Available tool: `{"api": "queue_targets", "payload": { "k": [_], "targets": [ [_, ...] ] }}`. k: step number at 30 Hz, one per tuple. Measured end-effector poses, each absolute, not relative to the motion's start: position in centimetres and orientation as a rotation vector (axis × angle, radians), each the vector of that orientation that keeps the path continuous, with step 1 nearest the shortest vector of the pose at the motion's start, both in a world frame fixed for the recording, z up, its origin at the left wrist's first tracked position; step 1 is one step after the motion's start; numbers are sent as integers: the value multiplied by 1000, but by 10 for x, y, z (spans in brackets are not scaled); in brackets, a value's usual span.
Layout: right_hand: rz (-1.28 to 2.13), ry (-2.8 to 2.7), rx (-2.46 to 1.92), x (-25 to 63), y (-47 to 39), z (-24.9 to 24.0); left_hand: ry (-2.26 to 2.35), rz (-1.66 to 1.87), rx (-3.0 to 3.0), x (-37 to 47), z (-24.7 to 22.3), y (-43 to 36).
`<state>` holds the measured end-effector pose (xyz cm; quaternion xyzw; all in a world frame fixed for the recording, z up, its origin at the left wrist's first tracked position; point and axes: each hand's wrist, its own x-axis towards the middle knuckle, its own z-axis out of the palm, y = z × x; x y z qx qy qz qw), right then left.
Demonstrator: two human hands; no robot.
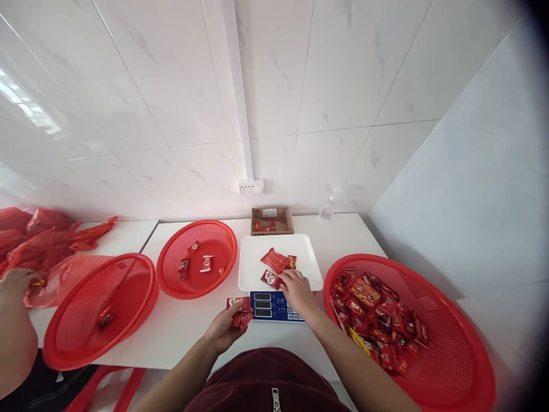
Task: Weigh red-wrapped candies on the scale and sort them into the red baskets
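A white tray (253, 252) rests on a scale with a blue panel (281, 306). On it lie several red wrapped snacks (275, 260). My right hand (295, 289) reaches over the tray's front edge, its fingertips at a small red packet (271, 279); whether they grip it is hard to make out. Left of the scale panel, my left hand (223, 327) holds several red packets (240, 312) between thumb and fingers. A large red basket (458, 337) on the right holds a heap of red packets (377, 315).
Two red baskets (234, 252) (152, 280) with a few packets stand at the left. A cardboard box (272, 228) and a clear bottle (328, 208) are by the wall. Another person's arm (15, 337) is beside red plastic bags (47, 243) at far left.
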<state>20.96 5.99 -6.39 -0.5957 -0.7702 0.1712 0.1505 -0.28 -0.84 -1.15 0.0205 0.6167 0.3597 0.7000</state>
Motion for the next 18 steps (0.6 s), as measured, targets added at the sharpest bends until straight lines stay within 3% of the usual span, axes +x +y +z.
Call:
{"api": "queue_targets", "payload": {
  "k": [7,18],
  "targets": [
    [591,-2067,-1690,233,72,-69,1356,796,54,-2,-17,-9],
    [482,-2025,-1875,235,109,-68,1351,779,92,2,-10,-8]
  ]
}}
